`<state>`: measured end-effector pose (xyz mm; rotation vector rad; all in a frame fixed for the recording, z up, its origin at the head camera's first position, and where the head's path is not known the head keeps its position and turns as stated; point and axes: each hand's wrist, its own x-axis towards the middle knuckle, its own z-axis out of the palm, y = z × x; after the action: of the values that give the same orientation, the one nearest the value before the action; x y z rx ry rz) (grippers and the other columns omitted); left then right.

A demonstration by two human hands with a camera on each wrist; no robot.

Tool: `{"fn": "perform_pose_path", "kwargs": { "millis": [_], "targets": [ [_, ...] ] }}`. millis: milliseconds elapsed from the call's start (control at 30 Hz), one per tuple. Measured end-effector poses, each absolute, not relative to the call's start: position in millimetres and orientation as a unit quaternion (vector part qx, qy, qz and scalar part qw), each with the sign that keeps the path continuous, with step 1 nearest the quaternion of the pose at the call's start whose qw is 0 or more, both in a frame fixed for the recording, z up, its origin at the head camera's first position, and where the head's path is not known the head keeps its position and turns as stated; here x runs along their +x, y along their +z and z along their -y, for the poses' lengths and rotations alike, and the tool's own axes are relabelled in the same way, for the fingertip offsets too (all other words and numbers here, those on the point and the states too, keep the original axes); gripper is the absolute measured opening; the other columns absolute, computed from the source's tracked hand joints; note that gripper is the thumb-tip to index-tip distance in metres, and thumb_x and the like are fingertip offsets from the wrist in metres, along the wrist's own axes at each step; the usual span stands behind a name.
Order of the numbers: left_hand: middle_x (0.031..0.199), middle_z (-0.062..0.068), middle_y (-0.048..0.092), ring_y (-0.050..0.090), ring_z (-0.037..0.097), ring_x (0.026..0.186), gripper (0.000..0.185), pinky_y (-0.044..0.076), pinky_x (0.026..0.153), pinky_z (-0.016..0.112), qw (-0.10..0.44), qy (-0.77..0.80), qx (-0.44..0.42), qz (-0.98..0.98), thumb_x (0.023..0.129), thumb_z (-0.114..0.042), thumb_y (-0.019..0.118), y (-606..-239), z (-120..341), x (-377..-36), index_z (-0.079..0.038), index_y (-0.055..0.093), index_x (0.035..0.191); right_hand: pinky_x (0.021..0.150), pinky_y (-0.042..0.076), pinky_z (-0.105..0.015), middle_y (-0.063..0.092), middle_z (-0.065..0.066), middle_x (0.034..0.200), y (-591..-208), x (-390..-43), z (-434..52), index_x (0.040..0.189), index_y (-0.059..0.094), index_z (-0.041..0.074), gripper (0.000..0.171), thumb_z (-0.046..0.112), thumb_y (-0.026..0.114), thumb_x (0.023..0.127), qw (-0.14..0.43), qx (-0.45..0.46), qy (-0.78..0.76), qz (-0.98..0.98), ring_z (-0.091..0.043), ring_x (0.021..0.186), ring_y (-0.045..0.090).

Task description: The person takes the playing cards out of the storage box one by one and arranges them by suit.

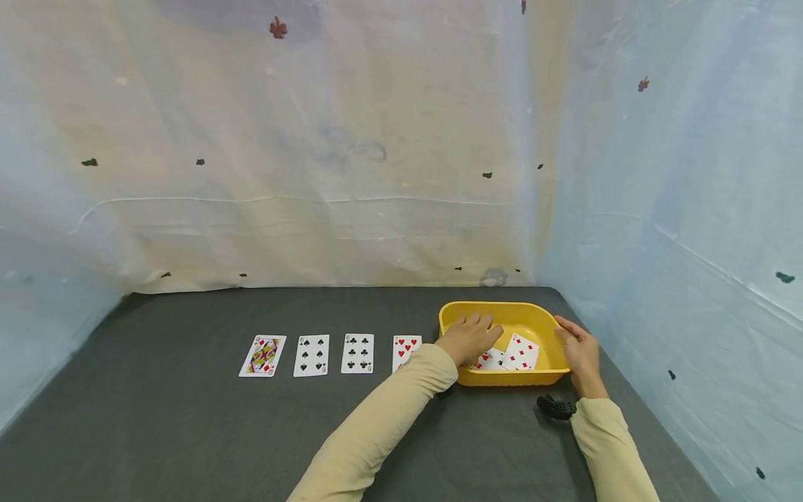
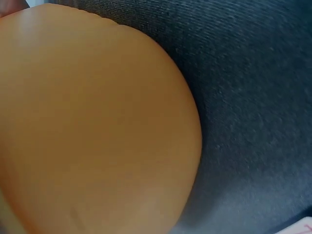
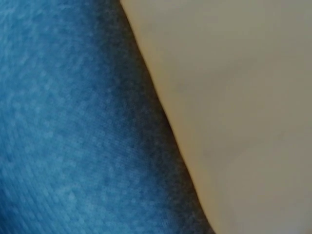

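A yellow plastic tray (image 1: 511, 378) stands on the dark table at the right, with playing cards lying inside. One is a diamonds card (image 1: 522, 353); beside it another red-pip card (image 1: 489, 360) is partly covered by my left hand (image 1: 469, 339). That hand reaches over the tray's left front rim, its fingertips hidden beneath it, and I cannot tell whether they hold a card. My right hand (image 1: 578, 352) grips the tray's right rim, thumb and fingers around the edge. In the left wrist view the tray's outer wall (image 2: 102, 117) fills much of the picture.
Left of the tray runs a row of face-up cards: a red face card (image 1: 262, 355), a six of spades (image 1: 311, 355), a six of clubs (image 1: 357, 353) and a seven of hearts (image 1: 406, 348), partly behind my left sleeve. Pale sheeting (image 1: 339, 230) hangs behind the table.
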<state>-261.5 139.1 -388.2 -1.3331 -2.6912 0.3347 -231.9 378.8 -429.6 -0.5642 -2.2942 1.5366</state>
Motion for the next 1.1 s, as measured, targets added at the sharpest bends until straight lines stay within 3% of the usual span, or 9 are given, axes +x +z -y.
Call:
{"fn": "perform_pose_path", "kwargs": {
  "millis": [167, 333, 433, 767, 1100],
  "targets": [
    [0.113, -0.002, 0.044, 0.043, 0.016, 0.102, 0.044, 0.039, 0.091, 0.032, 0.041, 0.097, -0.439, 0.892, 0.09, -0.019, 0.07, -390, -142, -262, -0.02, 0.044, 0.127, 0.068, 0.049, -0.016, 0.047, -0.02, 0.141, -429, -230, -378, 0.141, 0.051, 0.006, 0.041, 0.024, 0.046, 0.104, 0.161, -0.19, 0.54, 0.804, -0.026, 0.105, 0.056],
    [0.122, -0.001, 0.046, 0.043, 0.018, 0.115, 0.046, 0.034, 0.105, 0.039, 0.011, 0.085, -0.427, 0.9, 0.091, -0.014, 0.068, -390, -143, -263, -0.021, 0.045, 0.13, 0.068, 0.05, -0.016, 0.047, -0.02, 0.14, -429, -230, -379, 0.141, 0.051, 0.006, 0.041, 0.024, 0.047, 0.103, 0.166, -0.183, 0.547, 0.8, -0.008, 0.089, 0.057],
    [0.124, -0.002, 0.046, 0.042, 0.019, 0.119, 0.047, 0.032, 0.107, 0.04, 0.004, 0.086, -0.421, 0.903, 0.091, -0.016, 0.07, -394, -144, -265, -0.022, 0.046, 0.131, 0.069, 0.05, -0.016, 0.048, -0.019, 0.14, -430, -230, -379, 0.14, 0.052, 0.005, 0.041, 0.023, 0.048, 0.103, 0.17, -0.178, 0.554, 0.795, -0.002, 0.085, 0.056],
    [0.133, -0.003, 0.05, 0.042, 0.018, 0.126, 0.049, 0.028, 0.11, 0.039, -0.022, 0.089, -0.404, 0.91, 0.094, -0.018, 0.066, -401, -149, -268, -0.025, 0.044, 0.137, 0.07, 0.05, -0.016, 0.047, -0.02, 0.14, -431, -228, -379, 0.141, 0.05, 0.005, 0.043, 0.025, 0.047, 0.104, 0.168, -0.172, 0.551, 0.799, -0.004, 0.089, 0.056],
    [0.128, -0.003, 0.057, 0.044, 0.018, 0.124, 0.044, 0.027, 0.11, 0.039, -0.037, 0.073, -0.397, 0.914, 0.094, -0.016, 0.066, -401, -148, -268, -0.025, 0.046, 0.132, 0.068, 0.05, -0.017, 0.046, -0.02, 0.14, -430, -227, -379, 0.141, 0.05, 0.004, 0.042, 0.023, 0.047, 0.104, 0.169, -0.165, 0.556, 0.797, 0.001, 0.082, 0.056]
  ]
}}
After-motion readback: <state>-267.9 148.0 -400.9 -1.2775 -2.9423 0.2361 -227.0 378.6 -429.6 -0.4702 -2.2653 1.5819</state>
